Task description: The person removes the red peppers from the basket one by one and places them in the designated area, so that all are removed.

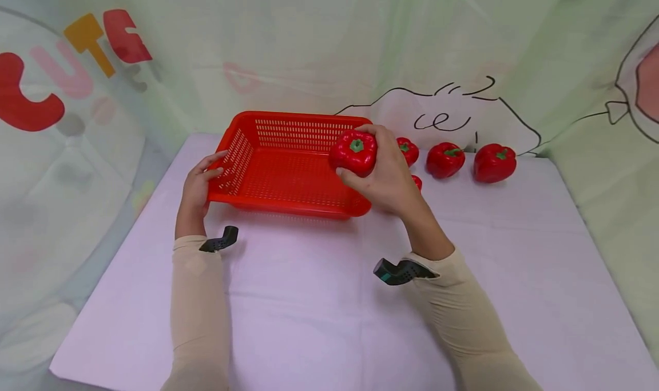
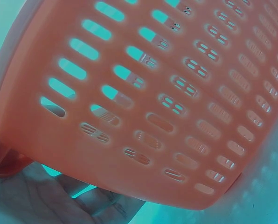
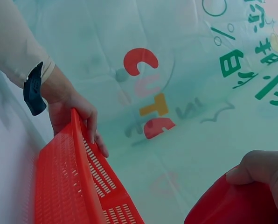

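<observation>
A red plastic basket (image 1: 293, 174) with slotted walls is at the back left of the table, its inside bare. At its left end my left hand (image 1: 198, 185) grips the rim, fingers over the edge. The left wrist view is filled by the basket's slotted wall (image 2: 143, 102), with part of the hand (image 2: 41, 198) below it. My right hand (image 1: 388, 179) holds a red bell pepper (image 1: 355, 155), green stem end toward the head camera, overlapping the basket's right end in the head view. The thumb (image 3: 255, 169) lies on this pepper (image 3: 237, 200) in the right wrist view.
Right of the basket, along the table's back, are several more red bell peppers: one behind the right hand (image 1: 408, 151), one in the middle (image 1: 445, 159), one farthest right (image 1: 494, 163). Another pepper (image 1: 417, 182) is mostly hidden by that hand. A printed curtain (image 1: 309, 48) hangs behind the white table (image 1: 298, 311).
</observation>
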A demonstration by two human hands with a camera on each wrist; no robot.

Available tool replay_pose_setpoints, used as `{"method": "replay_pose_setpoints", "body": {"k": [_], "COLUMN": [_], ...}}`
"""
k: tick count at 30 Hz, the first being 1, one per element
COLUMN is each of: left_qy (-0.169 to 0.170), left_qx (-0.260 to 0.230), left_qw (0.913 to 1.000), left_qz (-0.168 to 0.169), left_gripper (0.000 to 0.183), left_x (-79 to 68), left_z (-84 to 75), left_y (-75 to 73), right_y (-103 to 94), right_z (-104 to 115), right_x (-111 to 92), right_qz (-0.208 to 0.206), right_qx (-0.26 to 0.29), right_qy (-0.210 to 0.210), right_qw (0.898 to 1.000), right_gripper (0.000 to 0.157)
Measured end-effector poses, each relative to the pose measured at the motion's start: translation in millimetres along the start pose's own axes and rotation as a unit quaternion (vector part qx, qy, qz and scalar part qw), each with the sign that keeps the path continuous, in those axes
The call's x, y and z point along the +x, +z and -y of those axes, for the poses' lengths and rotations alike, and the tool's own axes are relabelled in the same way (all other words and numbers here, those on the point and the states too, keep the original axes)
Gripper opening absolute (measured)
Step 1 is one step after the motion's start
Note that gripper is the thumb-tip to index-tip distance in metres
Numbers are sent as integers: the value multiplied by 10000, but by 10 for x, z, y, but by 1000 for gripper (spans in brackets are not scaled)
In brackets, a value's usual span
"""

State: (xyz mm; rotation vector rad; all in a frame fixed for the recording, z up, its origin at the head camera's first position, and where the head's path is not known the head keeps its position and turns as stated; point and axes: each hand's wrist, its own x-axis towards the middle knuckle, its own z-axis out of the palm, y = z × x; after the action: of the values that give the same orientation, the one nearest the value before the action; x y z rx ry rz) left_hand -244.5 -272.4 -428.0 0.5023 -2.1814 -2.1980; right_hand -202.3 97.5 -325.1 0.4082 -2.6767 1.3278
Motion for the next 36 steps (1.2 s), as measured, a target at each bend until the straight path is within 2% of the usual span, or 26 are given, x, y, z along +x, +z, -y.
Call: {"method": "replay_pose_setpoints", "body": {"k": [10,16,22,28,32,36], "left_qy": [-24,-36,-74,-122,-107,-75], "left_qx": [-26,-142,-117,-97,-18,-17], "left_qw": [10000,9999,9999,9999,9999,10000], "left_qz": [-15,11,45,59,40,34], "left_gripper": [41,41,40,41,41,41], "left_x": [12,2,-13,-23,-24,-21], "left_z": [0,-9,-23,-30,-24,-17], "left_y": [10,8,-1,-7,-6,-5], "right_y": [-146,-273,-566,-942,-1150,-1281], "right_z": [-126,-200,-375,-706,-922,-1109], "right_x": [-105,-150,-185,-234,-282,-307], "right_qz": [-173,-279,-432,-701,-607,-87], "right_qx": [160,81,-30,-513,-841,-1155], "right_qy": [223,385,797,1515,1898,2203], "right_qw": [9995,9988,9959,9846,9763,9685], "right_gripper": [89,89,91,94,96,100]}}
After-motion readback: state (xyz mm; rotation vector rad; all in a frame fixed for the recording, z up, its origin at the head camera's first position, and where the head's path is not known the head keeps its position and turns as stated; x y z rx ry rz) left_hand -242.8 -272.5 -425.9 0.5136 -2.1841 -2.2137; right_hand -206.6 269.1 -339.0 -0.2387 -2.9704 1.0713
